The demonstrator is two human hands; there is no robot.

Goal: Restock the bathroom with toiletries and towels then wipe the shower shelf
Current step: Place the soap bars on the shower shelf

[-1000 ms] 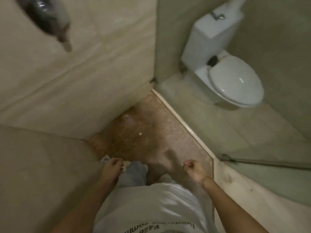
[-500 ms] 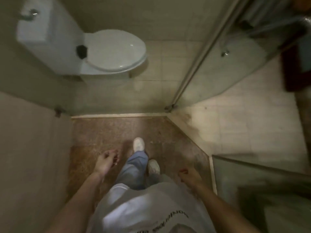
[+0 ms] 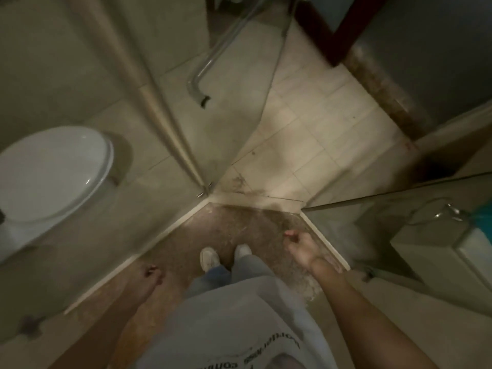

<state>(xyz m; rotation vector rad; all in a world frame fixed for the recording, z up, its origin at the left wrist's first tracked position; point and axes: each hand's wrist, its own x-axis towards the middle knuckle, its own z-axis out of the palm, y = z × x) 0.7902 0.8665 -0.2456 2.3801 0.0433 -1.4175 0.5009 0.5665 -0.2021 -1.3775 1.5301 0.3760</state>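
Note:
I stand on the brown shower floor (image 3: 239, 230) with both feet near the opening. My left hand (image 3: 149, 282) hangs low at my left side, blurred, fingers loosely curled and holding nothing. My right hand (image 3: 299, 246) hangs at my right with loosely curled fingers, also holding nothing. No toiletries, towels or shower shelf are in view.
A white toilet (image 3: 50, 171) with its lid down stands at the left behind the glass panel. The open glass shower door (image 3: 239, 102) with a metal handle (image 3: 197, 83) swings out over the pale tiled floor (image 3: 314, 134). A dark red door frame (image 3: 330, 41) is at the top right. A pale counter (image 3: 426, 251) sits at the right.
My view has swung to the right: the toilet slid from the upper middle to the left edge, and the shower door and tiled floor came to the centre. Both hands stayed low and held nothing.

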